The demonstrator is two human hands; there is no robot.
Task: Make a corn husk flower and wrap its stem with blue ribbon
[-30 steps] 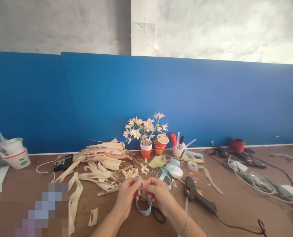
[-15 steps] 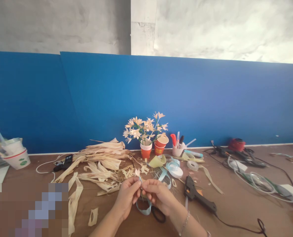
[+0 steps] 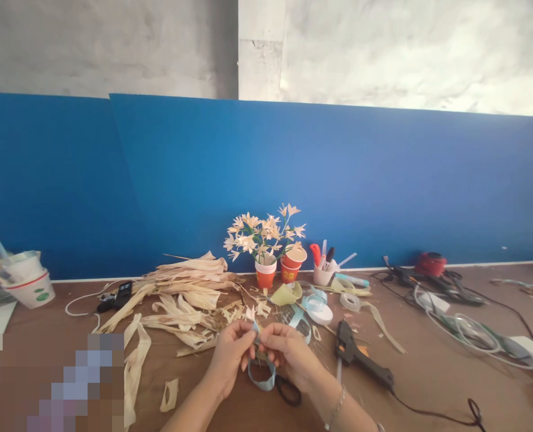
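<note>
My left hand (image 3: 232, 354) is closed in a pinch on the base of a small pale flower (image 3: 250, 314), whose petals stick up above the fingertips. Close against it, my right hand (image 3: 291, 354) pinches a light blue ribbon (image 3: 262, 384) at the flower's base. The ribbon hangs in a loop below both hands. Black scissor handles (image 3: 288, 391) show beside the loop, partly hidden by my right hand. Behind the hands, pale flowers on green stems (image 3: 259, 234) stand in a stack of red and white paper cups (image 3: 265, 276).
Dried husks (image 3: 194, 288) cover the table to the left. At the right lie a black glue gun (image 3: 360, 357) with its cord, a tape roll (image 3: 350, 302) and coiled cables (image 3: 473, 336). A cup of pens (image 3: 322, 275) stands behind. A blue partition (image 3: 266, 162) borders the table.
The fingertips have shifted slightly around the flower's base, and more blue ribbon shows between them. The hanging loop has moved a little. Both hands remain in nearly the same place.
</note>
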